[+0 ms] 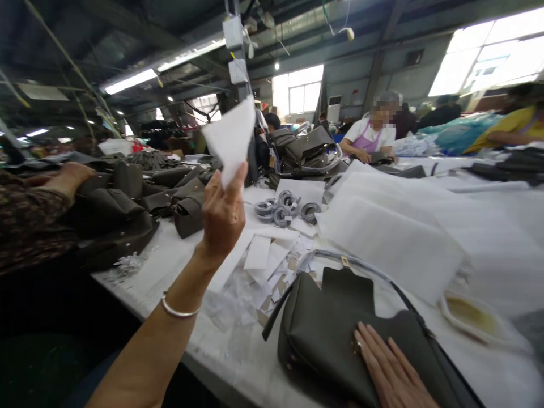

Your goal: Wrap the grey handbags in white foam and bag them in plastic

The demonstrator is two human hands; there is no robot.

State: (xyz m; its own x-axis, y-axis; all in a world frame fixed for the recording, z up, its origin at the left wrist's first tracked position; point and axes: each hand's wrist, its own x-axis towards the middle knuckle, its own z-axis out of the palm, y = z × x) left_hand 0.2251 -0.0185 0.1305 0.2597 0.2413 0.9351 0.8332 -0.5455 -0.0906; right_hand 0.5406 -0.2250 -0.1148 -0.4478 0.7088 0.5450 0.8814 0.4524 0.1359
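My left hand (224, 218) is raised above the table, fingers pinched on the lower end of a white sheet (233, 136) that looks like thin foam or paper. A dark olive handbag (323, 334) lies on the table at the lower right, its flap (346, 288) folded back and its strap (374, 267) looped behind it, partly wrapped in pale film. On the front of the bag rests my right hand (389, 362), fingers stretched out flat beside a small gold clasp (356, 344).
White sheets (395, 226) are stacked at right, near a shallow dish (471, 317). Paper scraps (272, 272) and grey coils (283, 211) lie mid-table. More dark bags (113, 221) are piled at left beside another person's arm (63, 184). A co-worker (369, 136) sits across.
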